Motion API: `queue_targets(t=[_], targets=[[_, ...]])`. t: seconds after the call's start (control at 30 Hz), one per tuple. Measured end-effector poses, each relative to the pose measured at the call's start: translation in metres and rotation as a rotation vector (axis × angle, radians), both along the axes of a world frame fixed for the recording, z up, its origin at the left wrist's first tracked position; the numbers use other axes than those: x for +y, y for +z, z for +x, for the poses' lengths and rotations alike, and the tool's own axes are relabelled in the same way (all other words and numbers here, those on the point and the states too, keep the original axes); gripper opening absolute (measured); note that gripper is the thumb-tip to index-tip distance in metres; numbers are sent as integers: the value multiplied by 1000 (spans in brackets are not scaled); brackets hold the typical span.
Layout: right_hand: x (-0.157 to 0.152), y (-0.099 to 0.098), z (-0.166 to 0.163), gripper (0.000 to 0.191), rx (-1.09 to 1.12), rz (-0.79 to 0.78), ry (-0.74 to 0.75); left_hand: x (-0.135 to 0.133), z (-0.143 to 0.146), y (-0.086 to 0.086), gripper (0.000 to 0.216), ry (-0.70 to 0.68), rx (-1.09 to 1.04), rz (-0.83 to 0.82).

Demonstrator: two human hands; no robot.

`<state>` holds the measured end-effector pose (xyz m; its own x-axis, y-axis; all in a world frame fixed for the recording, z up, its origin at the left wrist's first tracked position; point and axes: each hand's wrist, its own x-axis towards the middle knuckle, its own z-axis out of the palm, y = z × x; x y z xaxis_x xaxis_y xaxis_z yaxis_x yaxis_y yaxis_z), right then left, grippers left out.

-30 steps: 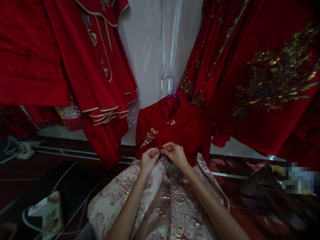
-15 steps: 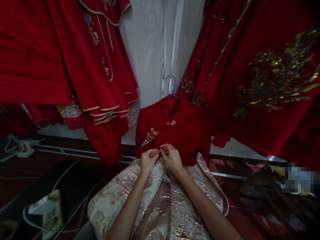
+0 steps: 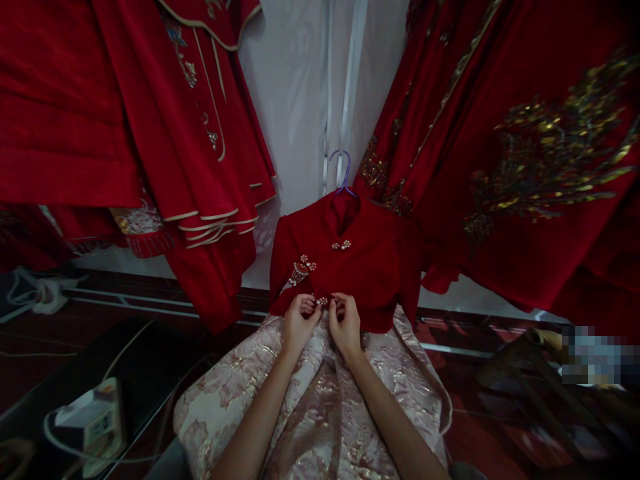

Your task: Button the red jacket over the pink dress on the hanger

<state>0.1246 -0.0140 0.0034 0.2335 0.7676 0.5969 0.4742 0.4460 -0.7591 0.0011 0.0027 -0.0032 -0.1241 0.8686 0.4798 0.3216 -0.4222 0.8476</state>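
A short red jacket (image 3: 373,283) with a stand collar hangs on a thin purple hanger (image 3: 346,175), over a pale brocade skirt (image 3: 235,393) with a floral, shiny pattern. Low on the jacket front is a beaded flower clasp (image 3: 322,302). My left hand (image 3: 301,323) pinches at the clasp's left end. Just right of the clasp, my right hand (image 3: 346,323) is closed at the jacket's lower front, its fingertips partly hidden. Another beaded clasp (image 3: 342,245) sits below the collar, and a fan-shaped beaded ornament (image 3: 301,270) decorates the left front.
Red garments with pale piping (image 3: 220,193) hang on the left. On the right hangs red cloth with gold sequin embroidery (image 3: 545,160). A power strip (image 3: 104,427) with a cable lies on a dark surface at lower left. A wooden stool (image 3: 530,373) stands at lower right.
My right hand has moved slightly right, away from the beaded clasp, which now shows between my hands. My left hand stays at the clasp's left side.
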Motion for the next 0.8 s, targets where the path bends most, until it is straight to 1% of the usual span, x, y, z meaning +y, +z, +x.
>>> queue_targets(t=[0.1,0.2,0.5,0.8], targets=[[-1,-16,-4,25,-38,1,51,0,-1,-4,16,-23,22,28],[1,-24,-3,31,-50,1,54,0,-2,-6,17,-36,33,34],[0,-25,5,21,-7,-18,63,-4,1,-5,18,-28,48,51],[0,-26,6,19,14,-34,79,-5,2,-4,17,-29,80,51]])
